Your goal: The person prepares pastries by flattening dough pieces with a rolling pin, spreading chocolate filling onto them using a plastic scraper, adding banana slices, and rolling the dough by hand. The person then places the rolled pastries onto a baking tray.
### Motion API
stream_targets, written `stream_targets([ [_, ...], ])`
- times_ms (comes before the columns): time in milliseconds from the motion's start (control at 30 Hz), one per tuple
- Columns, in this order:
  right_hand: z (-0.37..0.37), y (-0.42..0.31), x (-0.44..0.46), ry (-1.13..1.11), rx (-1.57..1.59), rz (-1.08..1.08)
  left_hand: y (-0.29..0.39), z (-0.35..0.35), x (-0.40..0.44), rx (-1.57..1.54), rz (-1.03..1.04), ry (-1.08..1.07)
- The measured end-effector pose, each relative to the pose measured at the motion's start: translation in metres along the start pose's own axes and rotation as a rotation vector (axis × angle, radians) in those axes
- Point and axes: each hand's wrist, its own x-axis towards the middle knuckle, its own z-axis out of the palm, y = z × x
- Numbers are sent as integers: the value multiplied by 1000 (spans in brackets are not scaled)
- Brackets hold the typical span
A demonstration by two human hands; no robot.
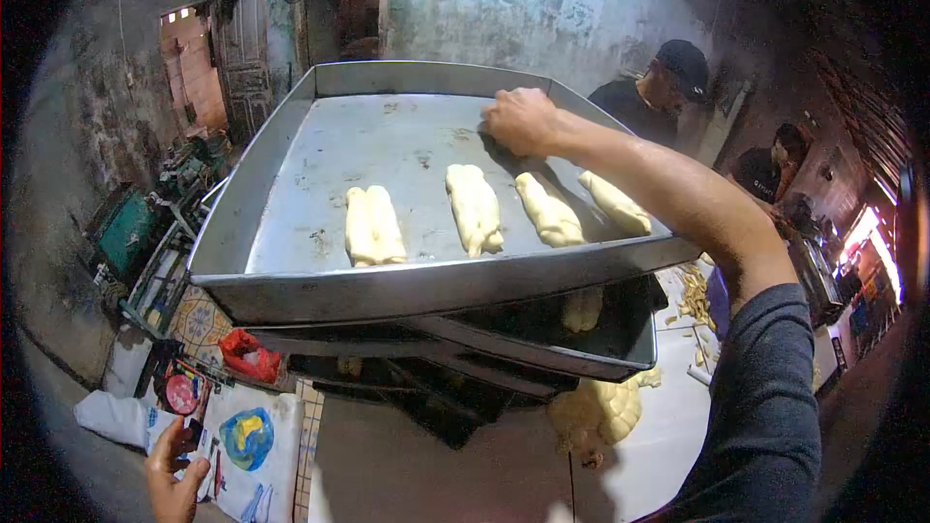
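Note:
My right hand (520, 122) is closed, knuckles up, over the far right part of a large metal baking tray (387, 140). Whatever its fingers hold, if anything, is hidden. Along the tray's near side lie pale dough pieces: a paired one (374, 225) at left, a twisted one (473, 209), another twisted one (548, 210), and one (616, 203) under my right forearm. My left hand (174, 476) is low at the left edge, thumb and fingers apart, near a small dark and white object (197, 436) that it does not clearly hold.
More trays (542, 353) are stacked askew underneath. Dough (620, 409) lies on the white table (668, 446), with yellowish pieces (694, 295) beyond. A red bag (250, 356) and a blue-yellow bag (246, 438) are at left. Two people (659, 97) are at the right.

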Motion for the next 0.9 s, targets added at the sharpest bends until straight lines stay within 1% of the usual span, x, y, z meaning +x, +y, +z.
stream_targets([
  [67,-11,0,-3,-34,46,96,-8,-2,-2,24,25,13],
  [100,-21,7,-8,36,0,10,-6,-2,-6,0,-24,20],
  [133,-21,16,2,20,170,134,-7,-4,-7,11,-33,20],
  [200,-39,21,1,-152,404,293,-9,-9,-9,35,-49,21],
  [233,-34,28,1,-232,502,210,-10,-10,-11,44,-59,20],
  [267,-32,28,1,-294,506,116,-10,-10,-13,53,-67,19],
  [333,-26,20,0,-392,408,104,-7,-9,-13,49,-76,16],
  [367,-21,17,5,-410,334,139,-3,-8,-13,38,-79,16],
  [400,-27,16,5,-414,355,158,2,-7,-16,28,-83,17],
  [433,-37,16,5,-417,379,177,81,-5,-26,360,-444,-37],
  [500,-40,18,4,-399,391,188,80,-6,-32,199,-349,-38],
  [533,-34,19,4,-417,390,150,80,-6,-35,117,-299,-40],
  [567,-26,20,4,-435,389,115,103,-4,-36,214,-419,-34],
  [633,-15,23,7,-421,333,51,67,-6,-40,106,-277,-19],
  [667,-22,22,2,-397,352,63,64,-5,-42,53,-208,-8],
  [700,-28,21,-3,-373,372,73,64,-8,-48,3,-220,-26],
  [733,-34,19,-7,-351,396,83,66,-11,-52,36,-248,-23],
  [800,-45,16,-11,-406,339,18,69,-14,-57,101,-303,-23],
  [867,-35,20,-7,-445,341,-4,67,-12,-65,89,-236,-7],
  [900,-30,23,-9,-455,403,-84,60,-13,-68,66,-215,-8],
])
